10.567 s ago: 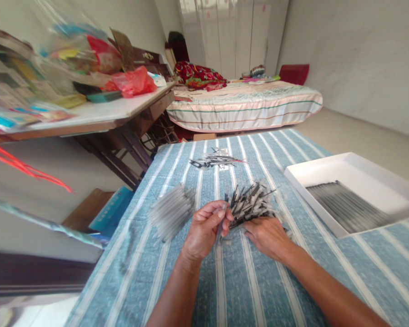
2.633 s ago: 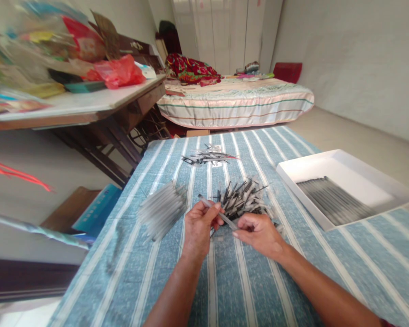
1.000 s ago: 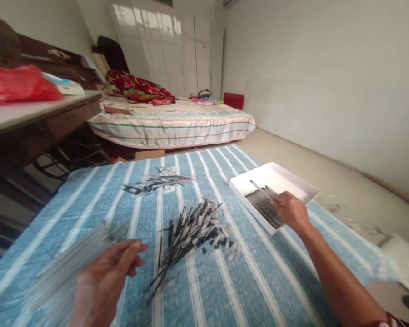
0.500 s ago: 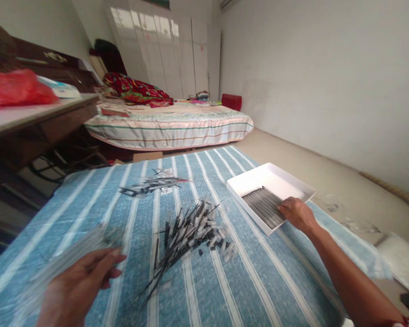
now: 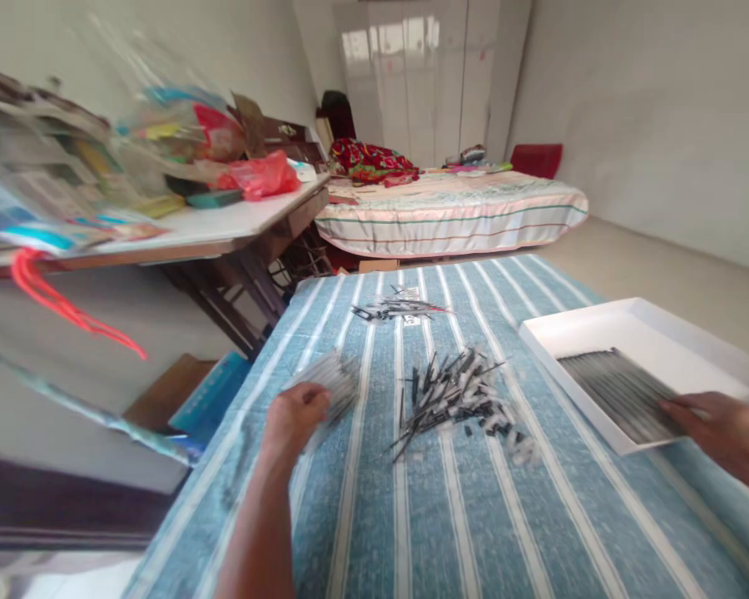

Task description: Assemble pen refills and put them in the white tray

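My left hand [image 5: 296, 416] reaches over a bundle of thin clear plastic sticks [image 5: 332, 378] on the left of the cloth. Its fingers are curled closed against the bundle; blur hides what lies between them. On the right, my right hand [image 5: 724, 428] dips over the near wall of a shallow white box [image 5: 580, 428]. Its fingers pinch at the near right end of a row of slim dark pen-like sticks [image 5: 624, 391] lying side by side. Between my hands lies a loose pile of black and clear small plastic parts [image 5: 455, 395], apart from both.
A smaller heap of dark thin pieces [image 5: 399, 308] lies farther back on the striped blue cloth [image 5: 437, 532]. At the left stands a cluttered side table [image 5: 225, 229] with a red plastic bag [image 5: 265, 175] and a hanging red cord [image 5: 75, 304]. Behind is a bed [image 5: 462, 212].
The view has swung left, bringing more of the side table in. My left hand has moved forward onto the clear sticks, its fingers closing. My right hand stays at the row in the box.
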`<state>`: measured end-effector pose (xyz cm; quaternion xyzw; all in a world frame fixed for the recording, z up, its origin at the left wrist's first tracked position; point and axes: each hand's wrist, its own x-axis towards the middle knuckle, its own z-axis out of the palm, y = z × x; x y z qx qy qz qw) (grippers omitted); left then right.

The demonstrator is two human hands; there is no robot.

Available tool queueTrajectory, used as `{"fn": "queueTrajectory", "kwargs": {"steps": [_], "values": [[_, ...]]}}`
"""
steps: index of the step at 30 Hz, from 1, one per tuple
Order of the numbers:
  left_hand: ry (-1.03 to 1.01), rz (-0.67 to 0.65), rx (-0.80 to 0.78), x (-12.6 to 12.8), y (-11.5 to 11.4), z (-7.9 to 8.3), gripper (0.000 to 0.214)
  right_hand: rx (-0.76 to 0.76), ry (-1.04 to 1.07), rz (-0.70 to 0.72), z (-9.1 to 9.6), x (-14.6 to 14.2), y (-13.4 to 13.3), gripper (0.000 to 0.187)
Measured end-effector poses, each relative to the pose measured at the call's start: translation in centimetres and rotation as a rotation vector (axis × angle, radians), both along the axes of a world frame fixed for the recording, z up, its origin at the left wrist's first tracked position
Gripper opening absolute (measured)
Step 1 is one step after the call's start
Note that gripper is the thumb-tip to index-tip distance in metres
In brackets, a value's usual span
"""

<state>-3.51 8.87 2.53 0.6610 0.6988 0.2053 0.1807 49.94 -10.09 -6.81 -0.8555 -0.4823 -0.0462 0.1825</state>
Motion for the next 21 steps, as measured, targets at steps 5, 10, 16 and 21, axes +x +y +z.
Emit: {"fn": "queueTrajectory", "kwargs": {"steps": [5,10,16,21], "values": [[0.27,-0.114,-0.033,0.8,-0.2,-0.6,0.019,0.126,-0.032,0.011,2.3,-4.3,1.1,0.028],[0.467,-0.151,-0.067,2.2,-0.7,-1.5,0.022,0.256,0.101,0.254,4.6,-11.7,4.1,0.03],[0.613,-0.162,-0.084,3.4,-1.3,-1.6,0.027,0.261,0.269,0.592,5.3,-18.5,8.3,0.029],[0.666,-0.172,-0.088,4.1,-1.3,-1.7,0.028,0.291,0.331,0.636,4.7,-21.1,10.2,0.026]]}}
